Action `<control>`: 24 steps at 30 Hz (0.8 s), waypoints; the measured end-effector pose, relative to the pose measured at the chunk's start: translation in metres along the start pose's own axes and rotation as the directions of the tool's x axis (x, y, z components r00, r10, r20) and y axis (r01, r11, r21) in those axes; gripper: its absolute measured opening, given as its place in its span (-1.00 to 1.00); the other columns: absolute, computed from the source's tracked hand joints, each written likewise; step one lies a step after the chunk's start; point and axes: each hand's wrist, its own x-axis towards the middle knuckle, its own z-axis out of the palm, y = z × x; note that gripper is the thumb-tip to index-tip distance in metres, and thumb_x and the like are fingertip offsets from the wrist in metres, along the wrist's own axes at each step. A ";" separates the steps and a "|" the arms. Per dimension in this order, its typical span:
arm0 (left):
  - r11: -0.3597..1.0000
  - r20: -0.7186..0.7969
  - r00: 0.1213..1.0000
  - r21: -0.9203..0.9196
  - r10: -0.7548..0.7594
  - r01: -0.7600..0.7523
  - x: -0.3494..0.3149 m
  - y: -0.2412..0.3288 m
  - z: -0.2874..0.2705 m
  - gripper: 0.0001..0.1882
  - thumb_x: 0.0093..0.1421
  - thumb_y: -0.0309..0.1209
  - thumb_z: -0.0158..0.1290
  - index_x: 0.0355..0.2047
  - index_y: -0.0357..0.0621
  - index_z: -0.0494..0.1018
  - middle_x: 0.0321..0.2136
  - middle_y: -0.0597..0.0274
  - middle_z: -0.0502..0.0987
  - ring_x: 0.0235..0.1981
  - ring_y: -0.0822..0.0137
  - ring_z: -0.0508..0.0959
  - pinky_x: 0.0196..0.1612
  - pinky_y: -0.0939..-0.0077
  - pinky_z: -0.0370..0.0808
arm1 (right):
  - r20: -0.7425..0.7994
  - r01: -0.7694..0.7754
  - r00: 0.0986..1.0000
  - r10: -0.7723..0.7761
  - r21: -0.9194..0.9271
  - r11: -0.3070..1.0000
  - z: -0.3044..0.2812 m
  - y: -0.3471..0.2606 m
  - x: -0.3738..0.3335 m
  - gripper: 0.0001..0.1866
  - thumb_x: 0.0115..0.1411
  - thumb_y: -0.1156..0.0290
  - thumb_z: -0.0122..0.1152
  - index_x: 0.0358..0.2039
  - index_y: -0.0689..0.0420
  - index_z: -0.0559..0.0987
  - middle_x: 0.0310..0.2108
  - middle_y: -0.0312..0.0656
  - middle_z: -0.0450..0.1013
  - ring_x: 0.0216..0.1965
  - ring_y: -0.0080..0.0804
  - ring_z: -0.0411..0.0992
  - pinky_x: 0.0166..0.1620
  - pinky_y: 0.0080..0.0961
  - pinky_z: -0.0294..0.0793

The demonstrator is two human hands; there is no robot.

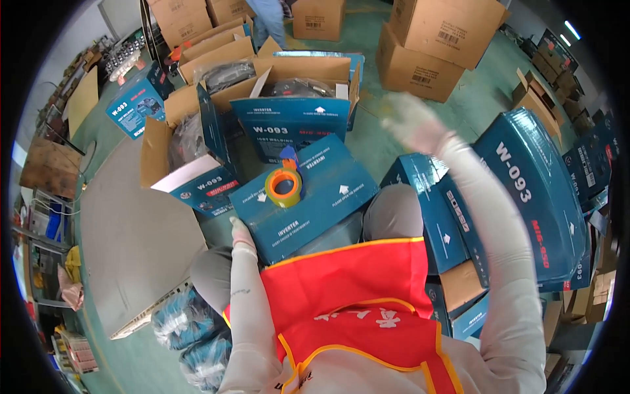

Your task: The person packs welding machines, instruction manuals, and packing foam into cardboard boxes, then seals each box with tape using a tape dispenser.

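A closed blue cardboard box (308, 223) lies tilted in front of my knees. On its top rests a tape dispenser (284, 186) with a roll of yellow-green tape, an orange core and a blue part. My left hand (241, 232) grips the near left side of this box, its fingers partly hidden along the edge. Off to the right, my right hand (417, 125) is raised above the floor, away from the box. Motion smears its fingers, and a faint yellowish blur shows by the fingertips; I cannot tell what it is.
Open blue boxes (292, 121) with bagged machines stand beyond. Closed blue boxes (508, 190) pile up on my right. Large brown cartons (423, 62) are stacked farther off. A grey board (141, 243) and plastic-wrapped bundles (187, 318) lie left. Another person's legs (268, 23) show at the back.
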 end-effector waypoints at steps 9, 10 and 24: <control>0.813 0.048 0.936 0.482 0.348 -0.327 -0.006 0.000 -0.004 -0.16 0.29 0.17 -0.29 0.11 -0.53 0.25 0.06 -0.36 0.38 0.10 -0.15 0.38 0.18 0.25 0.26 | 0.608 -0.826 0.519 0.601 0.537 0.171 0.267 0.037 -0.039 -0.36 0.33 -0.08 -0.21 0.20 0.18 0.29 0.18 0.13 0.28 0.19 0.05 0.25 0.23 -0.16 0.20; 0.817 0.140 0.926 0.439 0.350 -0.375 -0.006 -0.003 0.014 -0.15 0.29 0.17 -0.28 0.13 -0.54 0.23 0.06 -0.37 0.38 0.11 -0.16 0.37 0.18 0.26 0.25 | 0.658 -0.866 0.412 0.630 0.497 0.047 0.288 0.077 -0.051 -0.34 0.33 -0.15 -0.23 0.28 0.02 0.23 0.22 0.02 0.25 0.17 -0.01 0.28 0.22 -0.06 0.20; 0.822 0.002 0.932 0.471 0.361 -0.320 -0.020 -0.010 -0.011 -0.32 0.30 -0.02 -0.06 0.11 -0.50 0.27 0.01 -0.21 0.46 0.06 0.06 0.43 0.15 0.33 0.28 | 0.595 -0.404 0.718 0.361 0.779 -0.479 0.445 0.108 0.030 -0.43 0.41 0.04 -0.26 0.33 0.03 0.10 0.25 -0.15 0.21 0.24 -0.23 0.22 0.26 -0.24 0.19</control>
